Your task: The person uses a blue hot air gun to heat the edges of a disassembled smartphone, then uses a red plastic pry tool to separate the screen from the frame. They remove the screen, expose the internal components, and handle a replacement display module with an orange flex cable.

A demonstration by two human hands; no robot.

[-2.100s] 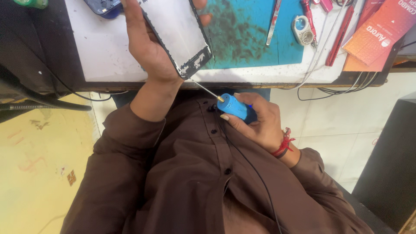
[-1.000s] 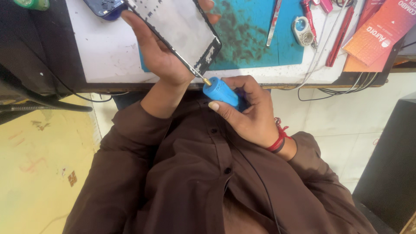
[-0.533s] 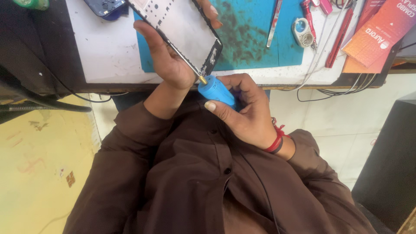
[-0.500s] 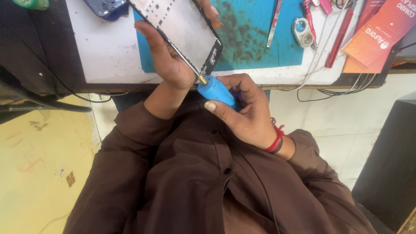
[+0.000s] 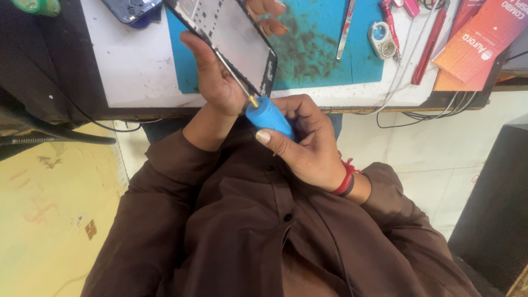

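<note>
My left hand (image 5: 217, 82) grips a flat phone panel (image 5: 236, 38), pale on its face with a dark frame, held tilted above the table's near edge. My right hand (image 5: 305, 143) is closed around the blue handle of a small screwdriver (image 5: 268, 116). Its thin metal shaft runs up and left across the panel's lower edge, beside my left thumb. A red thread band circles my right wrist. The far end of the panel is cut off by the frame's top.
A teal work mat (image 5: 319, 49) lies on the white table (image 5: 132, 66). On it and beside it are tweezers (image 5: 346, 25), a small round loupe (image 5: 380, 38), red-handled tools (image 5: 426, 44), an orange box (image 5: 478, 41) and a blue phone part (image 5: 132, 8). Cables hang off the front edge.
My right hand has brought the screwdriver up from my lap to the panel's lower edge. My left hand has tilted the panel and drawn it nearer.
</note>
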